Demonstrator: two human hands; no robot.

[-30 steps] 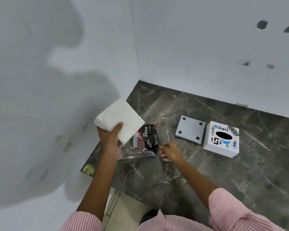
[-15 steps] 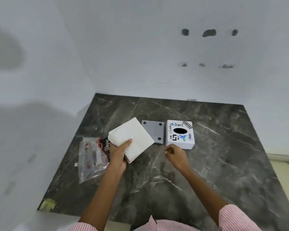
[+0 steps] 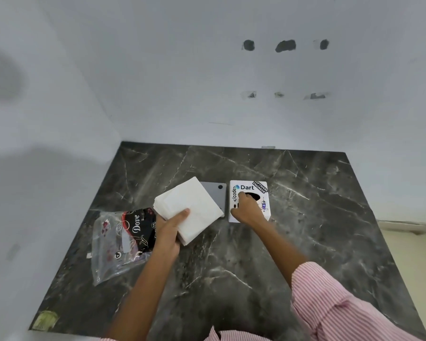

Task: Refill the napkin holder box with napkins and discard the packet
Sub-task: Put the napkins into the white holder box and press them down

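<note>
My left hand point(image 3: 169, 230) grips a thick stack of white napkins point(image 3: 187, 207), held just above the dark marble counter. The white napkin holder box point(image 3: 250, 188), covered in stickers with a black oval slot on top, sits to the right of the stack. My right hand point(image 3: 247, 209) rests on top of the box, fingers curled around its near-left part. The box's grey base plate point(image 3: 215, 195) lies flat between stack and box, partly hidden by the napkins. The clear plastic packet point(image 3: 118, 242) with black "Dove" print lies empty on the counter at the left.
The dark marble counter point(image 3: 256, 279) fills a corner between white walls at the back and left. Its front edge runs along the bottom of the view, with a pale sticker point(image 3: 44, 319) at the front-left corner. A floor strip point(image 3: 413, 242) shows at right.
My left hand carried the napkin stack rightwards, away from the packet and towards the box. My right hand moved up from the bare counter onto the napkin holder box.
</note>
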